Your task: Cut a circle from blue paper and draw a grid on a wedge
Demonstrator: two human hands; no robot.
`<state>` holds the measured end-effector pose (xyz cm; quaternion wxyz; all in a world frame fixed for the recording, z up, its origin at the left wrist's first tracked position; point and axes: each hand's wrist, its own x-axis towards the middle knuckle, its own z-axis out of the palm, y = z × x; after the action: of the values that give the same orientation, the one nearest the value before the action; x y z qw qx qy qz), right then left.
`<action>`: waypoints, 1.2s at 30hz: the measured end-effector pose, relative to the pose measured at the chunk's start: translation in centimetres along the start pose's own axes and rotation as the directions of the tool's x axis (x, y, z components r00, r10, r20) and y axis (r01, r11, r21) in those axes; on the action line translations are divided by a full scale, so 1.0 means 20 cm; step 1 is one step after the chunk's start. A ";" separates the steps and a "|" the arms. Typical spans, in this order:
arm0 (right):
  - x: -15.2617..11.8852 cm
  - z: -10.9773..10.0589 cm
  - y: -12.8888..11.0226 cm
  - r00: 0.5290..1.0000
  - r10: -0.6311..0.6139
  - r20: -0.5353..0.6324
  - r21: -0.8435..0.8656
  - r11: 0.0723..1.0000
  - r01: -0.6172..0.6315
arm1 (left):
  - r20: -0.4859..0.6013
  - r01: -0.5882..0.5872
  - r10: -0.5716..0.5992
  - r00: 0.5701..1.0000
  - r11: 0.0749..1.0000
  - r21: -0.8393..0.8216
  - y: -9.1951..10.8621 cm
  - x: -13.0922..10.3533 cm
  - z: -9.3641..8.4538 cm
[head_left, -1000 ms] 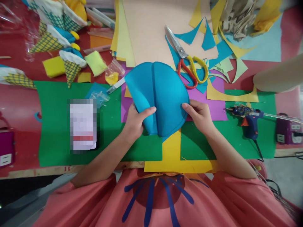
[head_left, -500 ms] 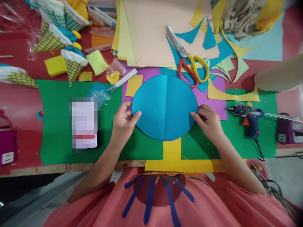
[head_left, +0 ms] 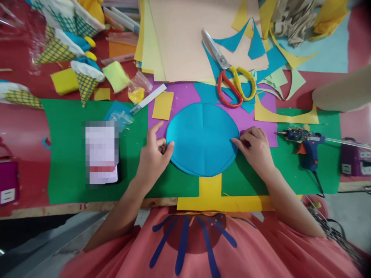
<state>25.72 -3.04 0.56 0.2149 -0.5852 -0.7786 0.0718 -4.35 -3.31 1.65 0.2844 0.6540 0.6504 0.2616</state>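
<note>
A blue paper circle (head_left: 203,139), with creases crossing at its middle and a second edge showing along its lower rim, is held level over the table. My left hand (head_left: 155,152) pinches its left edge between thumb and fingers, the index finger raised off it. On the opposite edge, my right hand (head_left: 256,148) grips the circle with thumb and curled fingers. Beneath it lie a green sheet (head_left: 171,181), a purple sheet (head_left: 185,94) and a yellow paper strip (head_left: 210,187). Scissors (head_left: 227,73) with red and yellow handles rest just beyond the circle.
A blue glue gun (head_left: 309,148) with a glue stick lies to the right, its cord running off the front edge. At left is a phone (head_left: 102,152), its screen blurred. Paper scraps (head_left: 286,116), cone-shaped felt pieces (head_left: 87,79) and a pale cylinder (head_left: 342,90) surround the work area.
The circle has come slightly toward me and looks flatter, its vertical fold fainter and a crosswise crease now visible. My left index finger has lifted away from the edge.
</note>
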 end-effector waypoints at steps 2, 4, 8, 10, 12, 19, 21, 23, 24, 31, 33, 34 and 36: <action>-0.01 -0.03 0.00 0.999 0.016 -0.045 -0.051 0.999 -0.018 | -0.009 -0.101 0.103 0.995 0.986 0.129 0.00 0.00 -0.02; -0.03 -0.06 -0.01 0.996 -0.016 -0.087 -0.091 0.996 0.008 | -0.001 -0.196 0.202 0.979 0.952 0.234 -0.01 -0.01 -0.05; -0.08 -0.11 -0.03 0.977 -0.210 -0.036 -0.165 0.966 0.202 | 0.072 -0.375 0.377 0.923 0.845 0.382 -0.05 -0.02 -0.12; -0.11 -0.11 -0.03 0.963 -0.271 0.014 -0.177 0.947 0.269 | 0.144 -0.483 0.468 0.872 0.777 0.404 -0.08 -0.02 -0.13; -0.12 -0.11 -0.02 0.949 -0.312 0.049 -0.169 0.934 0.316 | 0.227 -0.566 0.519 0.824 0.733 0.378 -0.10 -0.02 -0.14; -0.10 -0.10 0.02 0.903 -0.407 0.137 -0.032 0.910 0.414 | 0.392 -0.596 0.474 0.788 0.747 0.294 -0.15 0.02 -0.13; -0.10 -0.10 0.02 0.893 -0.420 0.163 0.016 0.906 0.424 | 0.381 -0.606 0.488 0.785 0.731 0.313 -0.14 0.01 -0.13; -0.10 -0.11 0.01 0.883 -0.427 0.193 0.055 0.904 0.425 | 0.363 -0.621 0.510 0.780 0.706 0.340 -0.13 0.01 -0.13; -0.11 -0.12 0.00 0.878 -0.427 0.214 0.068 0.904 0.423 | 0.356 -0.627 0.520 0.776 0.694 0.354 -0.12 0.00 -0.12; -0.13 -0.15 -0.03 0.843 -0.423 0.332 0.109 0.905 0.410 | 0.327 -0.628 0.537 0.778 0.680 0.379 -0.06 -0.03 -0.12; -0.13 -0.16 -0.02 0.836 -0.429 0.342 0.095 0.901 0.423 | 0.350 -0.648 0.547 0.760 0.674 0.355 -0.04 -0.04 -0.12; -0.14 -0.17 -0.02 0.831 -0.437 0.344 0.088 0.896 0.434 | 0.367 -0.663 0.556 0.746 0.669 0.336 -0.03 -0.04 -0.12; -0.14 -0.18 -0.02 0.815 -0.459 0.352 0.089 0.884 0.460 | 0.395 -0.681 0.563 0.726 0.672 0.292 -0.03 -0.05 -0.13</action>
<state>27.43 -6.35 3.22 0.0782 -0.3566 -0.9226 0.1246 -6.54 -4.22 3.03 0.1164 0.9116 0.3799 0.1058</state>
